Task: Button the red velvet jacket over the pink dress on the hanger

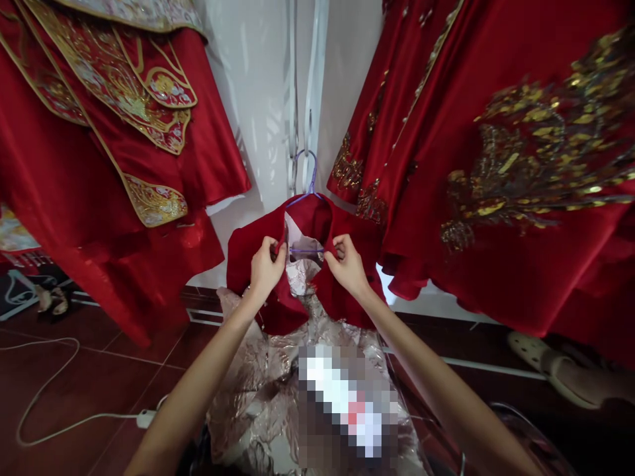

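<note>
A short red jacket (pixel 258 241) hangs on a thin purple hanger (pixel 313 173), its front parted in the middle. My left hand (pixel 268 268) pinches the left front edge between thumb and fingers. On the opposite edge, my right hand (pixel 346 264) has a similar pinch. Between the two edges the hanger's lower bar and a pale pink surface show through. Below the jacket spreads a shiny, crumpled pinkish-beige cloth (pixel 258 390), partly covered by a pixelated patch.
Long red embroidered garments hang at the left (pixel 198 132) and right (pixel 496 277). White metal poles (pixel 300 79) rise behind the hanger. A white cable (pixel 74 423) lies on the dark tiled floor. A person's foot in a beige clog (pixel 550 363) shows at right.
</note>
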Available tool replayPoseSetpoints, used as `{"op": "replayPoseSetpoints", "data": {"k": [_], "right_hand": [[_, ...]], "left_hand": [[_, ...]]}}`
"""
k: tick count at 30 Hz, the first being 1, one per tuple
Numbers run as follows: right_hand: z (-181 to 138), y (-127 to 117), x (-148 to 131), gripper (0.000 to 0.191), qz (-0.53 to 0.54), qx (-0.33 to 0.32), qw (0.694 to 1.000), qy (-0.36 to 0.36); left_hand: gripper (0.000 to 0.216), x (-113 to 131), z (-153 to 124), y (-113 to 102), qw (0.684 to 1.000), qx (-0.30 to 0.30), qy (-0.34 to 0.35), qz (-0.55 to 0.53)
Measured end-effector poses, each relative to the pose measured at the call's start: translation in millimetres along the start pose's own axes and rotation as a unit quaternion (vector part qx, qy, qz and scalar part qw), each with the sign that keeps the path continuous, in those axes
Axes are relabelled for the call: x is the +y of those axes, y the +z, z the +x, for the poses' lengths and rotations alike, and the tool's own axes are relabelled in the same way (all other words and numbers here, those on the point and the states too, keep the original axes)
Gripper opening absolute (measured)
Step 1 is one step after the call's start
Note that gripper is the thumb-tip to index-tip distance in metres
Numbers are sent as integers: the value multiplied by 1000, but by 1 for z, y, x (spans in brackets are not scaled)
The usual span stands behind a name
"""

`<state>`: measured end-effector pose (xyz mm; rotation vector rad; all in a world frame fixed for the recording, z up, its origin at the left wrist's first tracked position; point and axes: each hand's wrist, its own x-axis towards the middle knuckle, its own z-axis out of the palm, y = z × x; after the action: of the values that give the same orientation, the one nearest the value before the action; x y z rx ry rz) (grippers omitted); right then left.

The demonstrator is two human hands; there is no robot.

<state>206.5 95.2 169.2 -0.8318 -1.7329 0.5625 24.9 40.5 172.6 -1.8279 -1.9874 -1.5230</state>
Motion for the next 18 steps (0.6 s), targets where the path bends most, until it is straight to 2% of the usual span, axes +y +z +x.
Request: {"op": "replayPoseSetpoints", "data": {"k": [3,7,11,14,18], "right_hand": [[2,9,-5,11,32,-40,999,-9],[2,23,-12,6,131,-121,984,7],[-3,21,-14,14,252,-165,950,77],[-11,10,-14,18,304,-179,928,119],[-20,0,-12,28,285,-171,939,91]], "left_hand": [[14,9,1,9,997,-45,0,-61],[14,19,6,5,974,-168,95,-122],[33,14,-4,-5,937,-232,128,-226],[46,6,-17,-3,913,-223,86,-332],[41,3,-30,12,872,-127,-30,-471]]}}
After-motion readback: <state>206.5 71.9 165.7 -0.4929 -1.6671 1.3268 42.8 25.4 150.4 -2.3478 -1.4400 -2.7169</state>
